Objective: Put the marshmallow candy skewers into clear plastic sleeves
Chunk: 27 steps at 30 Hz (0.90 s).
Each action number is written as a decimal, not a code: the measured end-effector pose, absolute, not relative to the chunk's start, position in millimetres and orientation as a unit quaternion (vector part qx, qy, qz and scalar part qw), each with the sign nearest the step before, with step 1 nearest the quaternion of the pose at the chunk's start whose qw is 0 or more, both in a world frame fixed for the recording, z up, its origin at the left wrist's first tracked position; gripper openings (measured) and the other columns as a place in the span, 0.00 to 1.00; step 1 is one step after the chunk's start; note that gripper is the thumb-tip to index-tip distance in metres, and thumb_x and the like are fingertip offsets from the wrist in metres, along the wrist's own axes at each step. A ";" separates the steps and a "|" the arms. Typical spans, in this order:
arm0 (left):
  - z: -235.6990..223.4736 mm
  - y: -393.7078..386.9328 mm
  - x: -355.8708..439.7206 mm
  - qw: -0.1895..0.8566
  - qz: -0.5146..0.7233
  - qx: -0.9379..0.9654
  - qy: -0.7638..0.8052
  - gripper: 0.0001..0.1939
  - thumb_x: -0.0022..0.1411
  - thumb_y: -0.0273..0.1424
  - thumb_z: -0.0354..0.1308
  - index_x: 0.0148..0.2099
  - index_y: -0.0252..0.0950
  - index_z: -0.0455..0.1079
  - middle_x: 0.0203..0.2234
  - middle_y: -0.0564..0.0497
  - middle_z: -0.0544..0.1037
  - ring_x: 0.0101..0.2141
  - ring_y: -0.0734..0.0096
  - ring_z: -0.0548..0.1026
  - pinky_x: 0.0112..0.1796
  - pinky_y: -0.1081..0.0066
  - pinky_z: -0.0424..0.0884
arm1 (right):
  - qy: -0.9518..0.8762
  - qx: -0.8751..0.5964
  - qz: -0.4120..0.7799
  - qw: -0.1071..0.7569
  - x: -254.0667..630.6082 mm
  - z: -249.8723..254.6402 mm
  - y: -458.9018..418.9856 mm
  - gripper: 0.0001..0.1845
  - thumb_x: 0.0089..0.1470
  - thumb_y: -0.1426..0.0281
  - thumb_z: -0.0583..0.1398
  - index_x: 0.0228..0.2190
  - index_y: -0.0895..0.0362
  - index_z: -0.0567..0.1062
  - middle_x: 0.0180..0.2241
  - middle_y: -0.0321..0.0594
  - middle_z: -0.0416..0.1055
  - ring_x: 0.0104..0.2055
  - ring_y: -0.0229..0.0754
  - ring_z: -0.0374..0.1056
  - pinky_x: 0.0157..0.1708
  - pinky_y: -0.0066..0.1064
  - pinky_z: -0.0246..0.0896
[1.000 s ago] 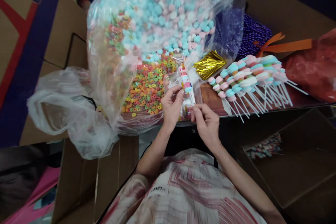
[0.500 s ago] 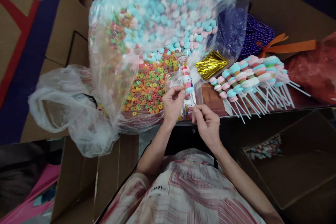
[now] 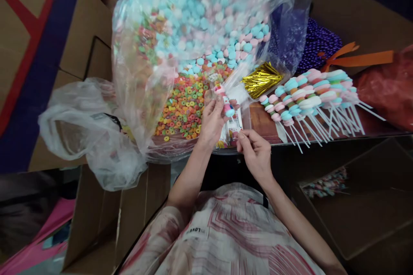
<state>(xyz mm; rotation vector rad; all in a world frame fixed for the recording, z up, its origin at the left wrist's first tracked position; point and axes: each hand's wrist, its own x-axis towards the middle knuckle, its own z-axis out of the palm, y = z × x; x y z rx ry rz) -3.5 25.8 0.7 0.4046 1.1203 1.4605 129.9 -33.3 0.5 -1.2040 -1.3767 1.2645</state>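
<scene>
My left hand is closed around a candy skewer of pink and blue sweets, partly inside a small clear printed wrapper. My right hand pinches the skewer's white stick at its lower end. Both hands sit at the near edge of the table, just in front of a big clear bag filled with blue and pink marshmallow sweets and coloured ring candies.
A row of finished candy skewers lies to the right, beside a bundle of gold twist ties. A purple dotted bag, an orange ribbon and a red bag lie farther right. Cardboard boxes and an empty clear bag stand left.
My left hand has slid up along the skewer and now wraps the sweets. The right hand has stayed on the stick.
</scene>
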 end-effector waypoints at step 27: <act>-13.0 9.6 8.1 0.521 0.643 0.237 0.508 0.15 0.58 0.44 0.69 0.38 0.40 0.73 0.27 0.53 0.80 0.32 0.66 0.83 0.32 0.71 0.79 | -0.535 -0.477 0.509 0.477 113.1 1.7 -20.2 0.14 0.64 0.62 0.58 0.28 0.55 0.71 0.19 0.29 0.62 0.21 0.33 0.57 0.24 0.27 0.55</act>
